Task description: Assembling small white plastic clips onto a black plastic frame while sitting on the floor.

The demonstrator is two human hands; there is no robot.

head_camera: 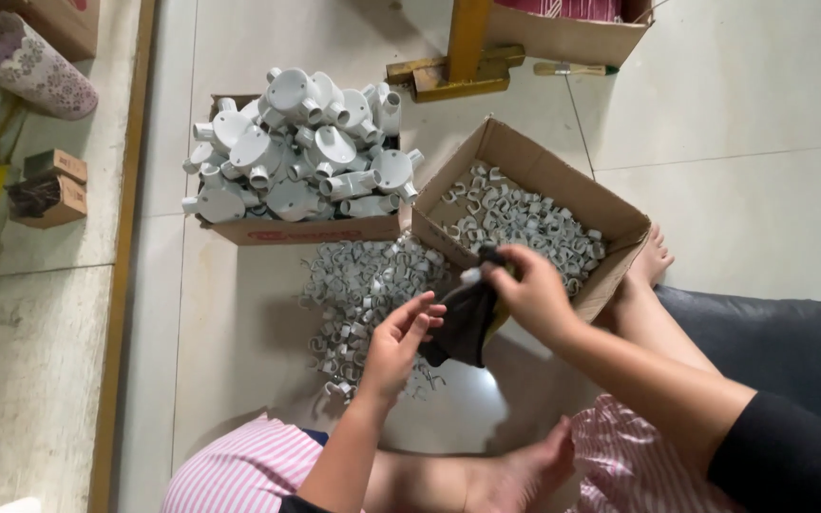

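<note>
The left hand (399,340) is loosely open, fingertips touching a dark cloth (465,323); the right hand (527,290) pinches the cloth's top around a small grey clip (472,275). Beyond lies a loose pile of clips (363,285) on the floor — then 2 cardboard boxes: clips (525,214) right, white junction fittings (301,157) left.

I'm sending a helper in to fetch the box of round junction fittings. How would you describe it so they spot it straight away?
On the pale tiled floor, look up from the loose heap of grey pipe clips to the cardboard box heaped with junction boxes. The open carton to its right holds only small clips; this one overflows with large white round fittings with stubby pipe outlets.
</note>
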